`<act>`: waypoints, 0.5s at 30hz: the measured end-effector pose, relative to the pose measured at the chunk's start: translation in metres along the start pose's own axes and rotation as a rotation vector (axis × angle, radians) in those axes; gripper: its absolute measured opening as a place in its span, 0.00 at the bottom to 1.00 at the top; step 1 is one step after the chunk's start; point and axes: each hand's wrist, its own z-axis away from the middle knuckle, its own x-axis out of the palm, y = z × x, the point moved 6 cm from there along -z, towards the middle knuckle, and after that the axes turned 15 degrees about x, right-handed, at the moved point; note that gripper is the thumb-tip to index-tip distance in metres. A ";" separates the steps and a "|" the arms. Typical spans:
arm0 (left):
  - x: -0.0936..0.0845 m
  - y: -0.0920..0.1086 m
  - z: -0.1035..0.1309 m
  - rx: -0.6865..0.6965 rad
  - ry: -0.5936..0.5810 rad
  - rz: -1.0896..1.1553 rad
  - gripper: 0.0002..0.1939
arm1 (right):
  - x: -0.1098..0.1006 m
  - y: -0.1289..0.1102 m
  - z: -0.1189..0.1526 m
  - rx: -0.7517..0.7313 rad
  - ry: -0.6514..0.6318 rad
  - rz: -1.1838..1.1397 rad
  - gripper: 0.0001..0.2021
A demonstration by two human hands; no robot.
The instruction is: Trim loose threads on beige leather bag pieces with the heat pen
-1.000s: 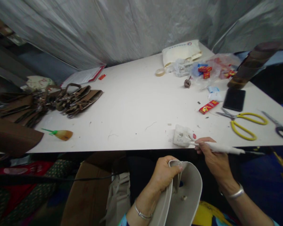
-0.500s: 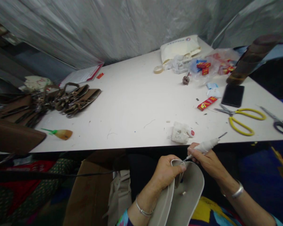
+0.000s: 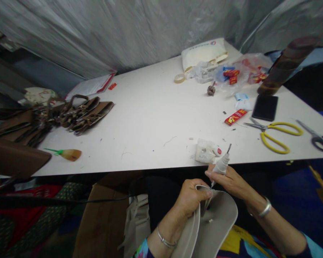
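Observation:
My left hand [image 3: 190, 198] grips the top edge of a pale grey leather piece [image 3: 218, 229] held below the table's front edge. My right hand [image 3: 230, 181] holds a white-wrapped pointed tool [image 3: 221, 165] nearly upright, its tip touching the leather's edge beside my left thumb. A crumpled white packet [image 3: 206, 152] with a red dot lies on the white table [image 3: 150, 118] just beyond both hands.
Yellow-handled scissors [image 3: 277, 134], black-handled scissors [image 3: 319, 139], a black phone [image 3: 265, 107] and a red box [image 3: 235, 117] lie at the right. Brown leather straps and pieces [image 3: 70, 116] are piled at the left, near an amber applicator [image 3: 68, 154]. Bags [image 3: 204, 57] sit at the back.
My right hand brought the tool from the packet on the table down to the leather's edge and tipped it from lying flat to nearly upright. The left hand kept its grip.

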 end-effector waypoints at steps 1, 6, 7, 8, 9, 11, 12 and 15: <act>0.000 0.001 0.000 -0.003 -0.002 0.004 0.14 | 0.001 0.002 0.002 -0.002 0.021 -0.021 0.22; 0.000 0.008 0.000 -0.033 0.009 0.032 0.14 | -0.002 0.012 0.011 -0.041 0.245 -0.122 0.22; 0.000 0.008 0.000 -0.037 0.013 0.030 0.14 | -0.006 0.012 0.013 -0.060 0.297 -0.140 0.22; -0.001 0.008 -0.001 -0.039 0.017 0.028 0.13 | -0.011 0.011 0.015 -0.082 0.355 -0.161 0.23; -0.003 0.008 -0.001 -0.041 0.025 0.027 0.13 | -0.017 0.010 0.016 -0.103 0.427 -0.185 0.24; -0.009 0.006 -0.002 -0.029 0.059 0.032 0.13 | -0.032 0.005 0.020 -0.136 0.580 -0.208 0.23; -0.012 0.005 -0.003 -0.016 0.085 0.042 0.14 | -0.038 0.002 0.022 -0.153 0.645 -0.194 0.21; -0.026 0.003 -0.007 0.032 0.180 0.099 0.15 | -0.046 -0.009 0.026 -0.235 0.742 -0.063 0.15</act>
